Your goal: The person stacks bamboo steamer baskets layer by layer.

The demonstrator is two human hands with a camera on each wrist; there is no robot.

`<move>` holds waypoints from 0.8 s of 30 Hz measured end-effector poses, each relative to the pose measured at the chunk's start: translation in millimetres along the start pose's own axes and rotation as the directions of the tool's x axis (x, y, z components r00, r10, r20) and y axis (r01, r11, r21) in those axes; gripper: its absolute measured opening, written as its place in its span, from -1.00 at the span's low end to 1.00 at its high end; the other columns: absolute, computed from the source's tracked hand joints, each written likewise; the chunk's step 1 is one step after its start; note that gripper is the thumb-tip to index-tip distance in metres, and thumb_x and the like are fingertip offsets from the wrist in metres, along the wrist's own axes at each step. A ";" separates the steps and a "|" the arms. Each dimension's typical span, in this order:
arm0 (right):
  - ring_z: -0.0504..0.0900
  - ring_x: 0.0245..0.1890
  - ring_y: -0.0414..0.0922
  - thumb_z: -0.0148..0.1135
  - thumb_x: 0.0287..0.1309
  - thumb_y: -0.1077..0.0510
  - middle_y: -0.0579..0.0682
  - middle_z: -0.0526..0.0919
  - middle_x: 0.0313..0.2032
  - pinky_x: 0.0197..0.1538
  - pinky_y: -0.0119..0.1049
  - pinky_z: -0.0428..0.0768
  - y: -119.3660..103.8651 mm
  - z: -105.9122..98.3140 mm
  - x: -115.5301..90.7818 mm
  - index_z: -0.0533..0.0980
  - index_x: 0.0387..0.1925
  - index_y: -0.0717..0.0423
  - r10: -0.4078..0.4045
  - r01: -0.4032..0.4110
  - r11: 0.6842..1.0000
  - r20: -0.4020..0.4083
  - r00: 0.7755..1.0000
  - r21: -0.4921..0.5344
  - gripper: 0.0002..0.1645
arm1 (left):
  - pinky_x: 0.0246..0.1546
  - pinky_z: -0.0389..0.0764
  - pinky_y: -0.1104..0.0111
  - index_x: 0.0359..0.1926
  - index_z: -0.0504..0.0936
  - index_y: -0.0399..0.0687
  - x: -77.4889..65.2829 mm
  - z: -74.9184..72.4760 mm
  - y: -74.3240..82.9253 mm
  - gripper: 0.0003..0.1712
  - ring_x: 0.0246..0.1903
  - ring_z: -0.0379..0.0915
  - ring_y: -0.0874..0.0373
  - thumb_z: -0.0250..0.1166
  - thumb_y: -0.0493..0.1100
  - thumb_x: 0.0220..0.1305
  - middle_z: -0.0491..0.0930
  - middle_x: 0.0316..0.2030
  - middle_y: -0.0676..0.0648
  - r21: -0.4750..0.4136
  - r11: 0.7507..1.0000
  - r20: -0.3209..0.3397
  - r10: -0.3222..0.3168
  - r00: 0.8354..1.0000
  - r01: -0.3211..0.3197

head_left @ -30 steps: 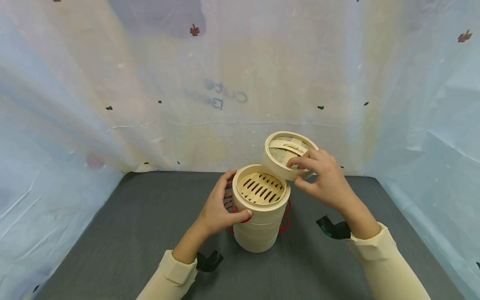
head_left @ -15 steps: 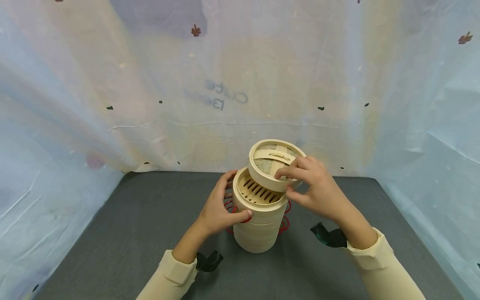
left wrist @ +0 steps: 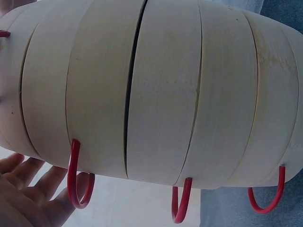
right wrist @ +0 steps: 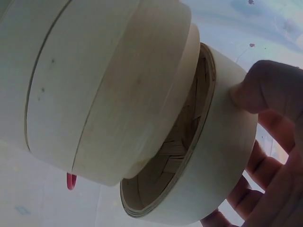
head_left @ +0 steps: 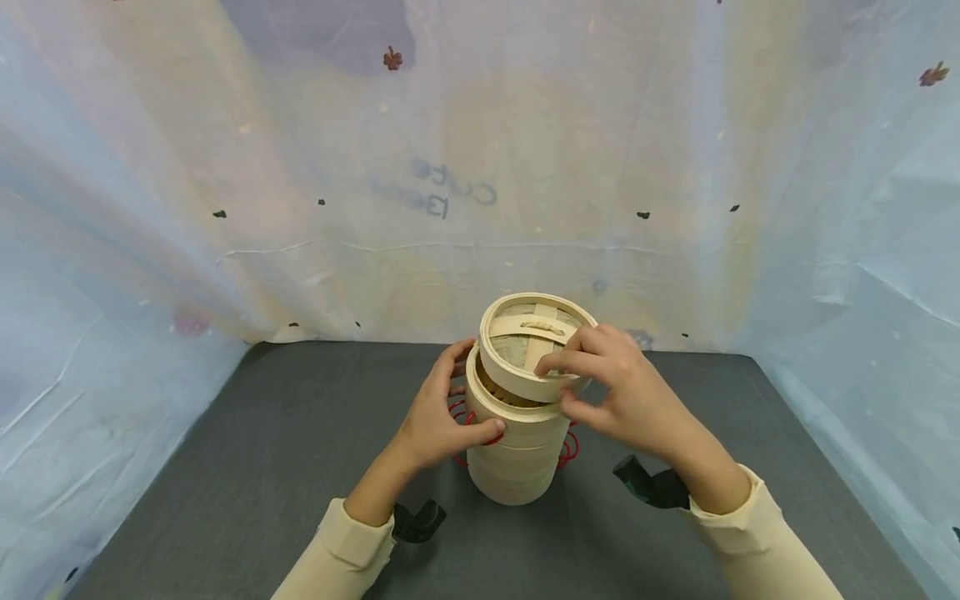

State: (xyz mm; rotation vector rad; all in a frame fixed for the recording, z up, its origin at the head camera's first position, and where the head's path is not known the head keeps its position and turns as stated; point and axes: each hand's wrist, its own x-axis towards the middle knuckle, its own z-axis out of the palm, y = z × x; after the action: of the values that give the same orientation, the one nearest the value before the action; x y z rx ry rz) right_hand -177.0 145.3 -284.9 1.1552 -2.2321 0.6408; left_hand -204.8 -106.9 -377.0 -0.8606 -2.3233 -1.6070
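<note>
A stack of bamboo steamer baskets [head_left: 517, 458] with red loops on its sides stands upright on the dark table. My left hand [head_left: 448, 412] grips the top basket, thumb on the near side and fingers round the left. Just over the stack's opening, the woven bamboo lid [head_left: 517, 354] is tilted and set off the rim, partly covering the slatted inside. My right hand [head_left: 618, 387] pinches the lid's right edge between thumb and fingers. In the right wrist view, the lid [right wrist: 208, 156] shows its hollow underside beside the top basket [right wrist: 142, 94].
The dark grey tabletop [head_left: 300, 467] spreads round the stack. Behind it hangs a pale plastic sheet [head_left: 480, 150] with small leaf marks, and more sheeting closes in both sides. Red wire loops [left wrist: 180, 203] jut from the stack's sides.
My right hand has carried the lid left and down, from beside the opening to over it, hiding most of the slats. The left hand and the stack have stayed put.
</note>
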 end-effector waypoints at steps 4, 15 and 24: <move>0.29 -0.31 -0.29 0.21 -0.14 0.30 -0.22 0.47 -0.38 -0.15 -0.27 0.25 -4.3 1.8 -0.6 0.63 -0.20 -0.20 -0.012 0.012 1.000 0.009 1.000 0.004 -0.57 | 0.08 0.47 -0.02 0.45 0.07 0.23 -1.0 0.0 0.8 0.08 0.26 0.28 0.03 0.47 -0.05 -0.05 0.22 0.35 0.04 0.008 1.000 -0.002 -0.008 1.000 0.008; 0.29 -0.31 -0.27 0.20 -0.14 0.31 -0.21 0.48 -0.39 -0.10 -0.23 0.24 -9.2 7.2 -1.3 0.65 -0.21 -0.16 -0.033 0.033 0.999 0.014 0.999 0.004 -0.58 | 0.08 0.48 0.01 0.45 0.07 0.20 -1.3 -2.5 1.1 0.09 0.25 0.28 0.02 0.47 -0.03 -0.06 0.25 0.32 0.01 0.008 1.000 0.000 -0.014 1.000 0.014; 0.29 -0.34 -0.29 0.23 -0.17 0.33 -0.25 0.46 -0.38 -0.13 -0.25 0.26 -9.4 12.7 -0.8 0.65 -0.20 -0.17 -0.060 0.060 0.998 0.007 0.998 0.000 -0.55 | 0.08 0.48 -0.02 0.45 0.07 0.22 -1.1 -2.9 0.7 0.08 0.23 0.30 0.01 0.47 -0.02 -0.06 0.28 0.29 -0.01 0.013 1.000 0.004 -0.017 1.000 0.017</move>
State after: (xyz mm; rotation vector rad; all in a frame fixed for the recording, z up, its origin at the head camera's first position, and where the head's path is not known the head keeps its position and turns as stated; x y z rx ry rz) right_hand -171.8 133.0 -293.4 1.2217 -2.1946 0.6126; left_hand -204.0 -109.8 -375.8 -0.8441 -2.3470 -1.5965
